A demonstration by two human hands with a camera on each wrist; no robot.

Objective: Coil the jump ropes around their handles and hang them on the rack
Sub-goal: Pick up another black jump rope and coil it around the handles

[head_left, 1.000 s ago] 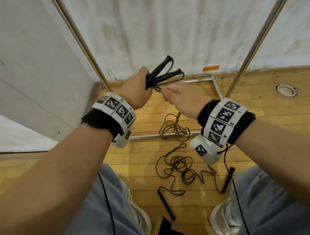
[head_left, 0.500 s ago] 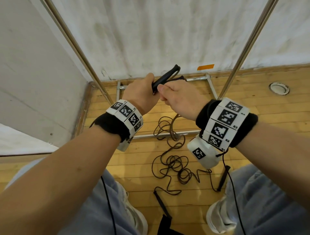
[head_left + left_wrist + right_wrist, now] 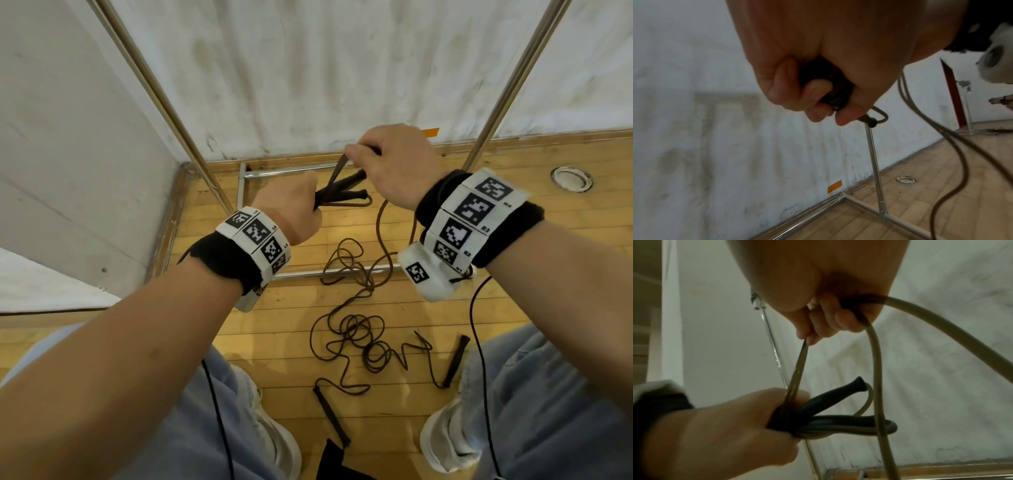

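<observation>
A: How should this wrap go?

B: The rack [image 3: 185, 137] stands against the wall, its base rails on the wooden floor [image 3: 513, 308], so work in front of it. The left hand [image 3: 291, 209] is clenched round both handles [image 3: 346, 192]; I'd keep them squeezed side by side. The right hand [image 3: 394, 164] pinches the cord [image 3: 800, 358] just above them, with a loop trailing over its fingers. Draw each turn snug and lay it beside the last one.

A: Which way do the handles lie?

B: Roughly level, long axis pointing away from the left fist toward the person's right, tips slightly splayed.

A: And the other rope?

B: The second rope [image 3: 356, 335] lies tangled on the floor between the feet, untouched.
</observation>
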